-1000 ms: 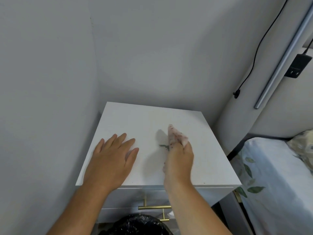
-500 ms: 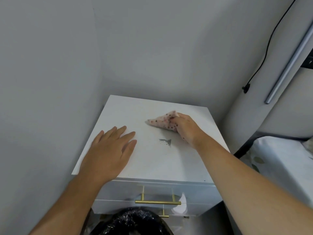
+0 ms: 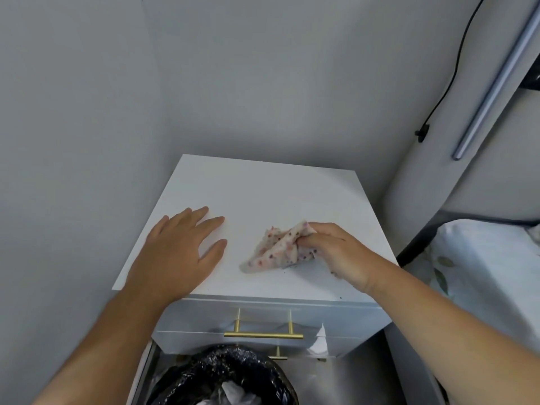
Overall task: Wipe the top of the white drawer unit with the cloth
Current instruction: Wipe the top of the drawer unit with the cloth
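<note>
The white drawer unit (image 3: 263, 188) stands in a corner between two grey walls, its flat top facing me. My left hand (image 3: 178, 252) lies flat and spread on the front left of the top. My right hand (image 3: 336, 252) grips a crumpled pale cloth with small red and dark dots (image 3: 277, 249) and presses it on the top, right of centre near the front. The cloth covers the spot where a small dark mark lay; only a trace of it shows at the cloth's lower edge.
Gold bar handles (image 3: 263, 334) run across the drawer fronts. A bin lined with a black bag (image 3: 228, 378) sits below, close to me. A bed with leaf-print bedding (image 3: 482, 273) is on the right. A black cable (image 3: 455, 62) and grey rail (image 3: 493, 80) hang on the right wall.
My right hand has dragged the cloth from the back of the top toward the front, over the dark mark. My left hand has stayed flat in the same place.
</note>
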